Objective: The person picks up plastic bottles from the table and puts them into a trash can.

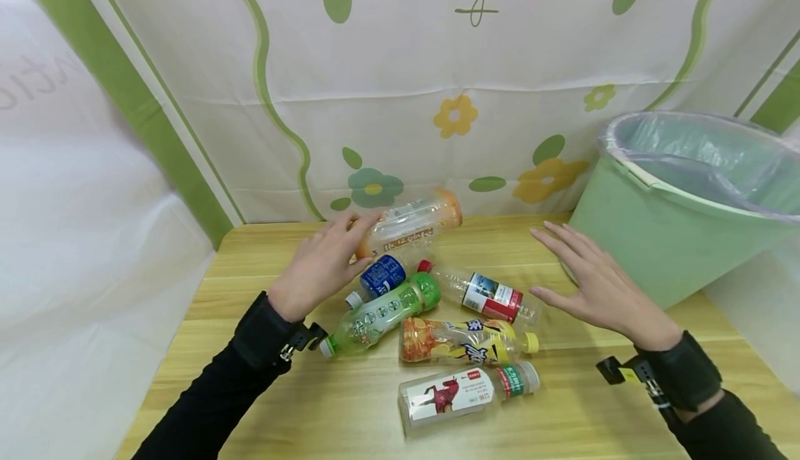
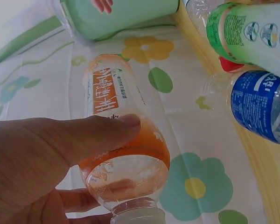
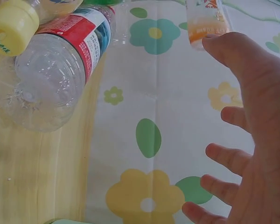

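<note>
My left hand (image 1: 323, 263) grips a clear plastic bottle with orange label bands (image 1: 409, 224) near its cap end, above the far side of the table. In the left wrist view the thumb crosses that bottle's orange band (image 2: 149, 142), and the other fingers are partly hidden behind it. Fingers spread, my right hand (image 1: 600, 283) hovers over the table beside the green bin, holding nothing. Below the held bottle lie a blue-labelled bottle (image 1: 382, 276) and a green bottle (image 1: 387, 314). A red-capped bottle (image 1: 490, 297) lies between the hands.
A yellow-capped orange drink bottle (image 1: 465, 340) and a clear bottle with a white label (image 1: 462, 394) lie nearer on the wooden table (image 1: 312, 411). At right stands a green bin (image 1: 650, 231) lined with a plastic bag (image 1: 706, 147). A flowered cloth (image 1: 387, 112) hangs behind.
</note>
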`<action>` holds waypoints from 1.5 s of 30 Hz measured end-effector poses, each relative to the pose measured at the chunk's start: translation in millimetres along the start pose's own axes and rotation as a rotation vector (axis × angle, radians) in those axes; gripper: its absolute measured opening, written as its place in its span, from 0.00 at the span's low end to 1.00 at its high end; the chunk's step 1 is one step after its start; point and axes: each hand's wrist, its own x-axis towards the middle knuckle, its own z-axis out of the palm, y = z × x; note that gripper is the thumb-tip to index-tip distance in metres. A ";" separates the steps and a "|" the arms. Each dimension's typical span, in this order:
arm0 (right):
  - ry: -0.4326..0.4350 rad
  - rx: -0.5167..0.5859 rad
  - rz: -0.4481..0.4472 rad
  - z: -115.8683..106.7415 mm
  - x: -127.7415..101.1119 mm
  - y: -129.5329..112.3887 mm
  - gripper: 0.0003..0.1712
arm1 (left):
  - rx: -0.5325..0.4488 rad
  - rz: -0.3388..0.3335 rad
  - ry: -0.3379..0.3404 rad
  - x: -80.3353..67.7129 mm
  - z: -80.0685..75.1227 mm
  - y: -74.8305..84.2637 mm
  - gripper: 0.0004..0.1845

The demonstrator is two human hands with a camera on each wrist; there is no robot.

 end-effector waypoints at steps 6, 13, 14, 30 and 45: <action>0.009 -0.005 -0.012 -0.5 3.5 -2.2 0.54 | 0.003 0.033 0.004 3.5 5.0 7.2 0.42; 0.012 -0.015 -0.028 -1.3 6.3 -4.7 0.56 | -0.001 0.050 -0.035 8.1 12.8 15.7 0.39; 0.013 -0.015 -0.030 -1.3 6.7 -5.1 0.56 | -0.001 0.057 -0.033 8.7 14.3 16.8 0.39; 0.008 -0.012 -0.031 2.1 10.8 -13.1 0.59 | -0.017 0.144 -0.040 13.1 35.3 38.7 0.38; 0.027 -0.025 -0.118 10.9 15.9 -20.2 0.60 | 0.019 0.204 -0.056 10.4 49.0 56.6 0.34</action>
